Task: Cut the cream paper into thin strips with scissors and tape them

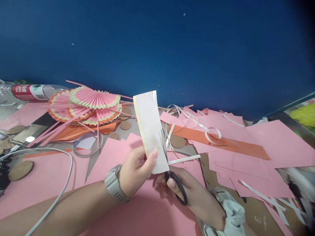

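Pinched between the thumb and fingers of my left hand (136, 170) is a white strip of paper (149, 121) with a pale yellow left edge, held upright. My right hand (183, 183) grips a pair of black-handled scissors (182, 191) by the finger loops. Their blades point upward along the strip's right edge, near its lower half. A thin white offcut (184, 159) lies just right of the blades. Under both hands spreads pink paper (147, 216).
Folded pink paper fans (95, 101) rest at the left beside a plastic bottle (29, 92). A white cable (70, 170) loops over the left side. Pink sheets (278, 141), an orange strip (221, 144) and curled white offcuts (213, 135) cover the right. A blue wall (157, 49) stands behind.
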Demonstrator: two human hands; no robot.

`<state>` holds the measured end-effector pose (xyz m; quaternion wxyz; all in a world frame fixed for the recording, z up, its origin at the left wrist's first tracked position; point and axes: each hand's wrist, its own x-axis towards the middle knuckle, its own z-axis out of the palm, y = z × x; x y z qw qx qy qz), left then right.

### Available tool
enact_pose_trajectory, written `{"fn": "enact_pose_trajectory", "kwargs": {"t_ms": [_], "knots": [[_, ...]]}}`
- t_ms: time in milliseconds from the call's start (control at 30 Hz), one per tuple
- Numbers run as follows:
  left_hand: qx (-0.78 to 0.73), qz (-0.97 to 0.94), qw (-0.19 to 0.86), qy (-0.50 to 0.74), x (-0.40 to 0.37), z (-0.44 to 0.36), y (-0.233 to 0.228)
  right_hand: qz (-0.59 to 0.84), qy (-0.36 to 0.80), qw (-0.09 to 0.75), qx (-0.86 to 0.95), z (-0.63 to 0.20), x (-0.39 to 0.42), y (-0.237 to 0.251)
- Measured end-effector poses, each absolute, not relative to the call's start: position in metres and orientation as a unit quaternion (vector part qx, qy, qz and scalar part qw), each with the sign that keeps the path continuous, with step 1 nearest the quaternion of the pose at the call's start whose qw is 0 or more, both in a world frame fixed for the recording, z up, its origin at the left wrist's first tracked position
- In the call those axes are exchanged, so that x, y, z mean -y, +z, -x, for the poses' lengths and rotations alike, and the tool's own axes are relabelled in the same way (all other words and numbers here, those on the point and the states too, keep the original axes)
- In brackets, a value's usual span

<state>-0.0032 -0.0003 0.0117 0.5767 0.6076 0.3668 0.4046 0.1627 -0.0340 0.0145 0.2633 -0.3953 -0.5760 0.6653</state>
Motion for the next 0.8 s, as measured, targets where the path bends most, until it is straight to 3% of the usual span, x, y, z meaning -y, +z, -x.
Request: {"fn": "enact_pose_trajectory", "kwargs": {"t_ms": [800], "knots": [[-0.371,-0.565,0.624,0.392,0.0016,0.0022,0.0093,0.397,0.662,0.267,0.577,-0.1619,0.0336,0.0137]]}}
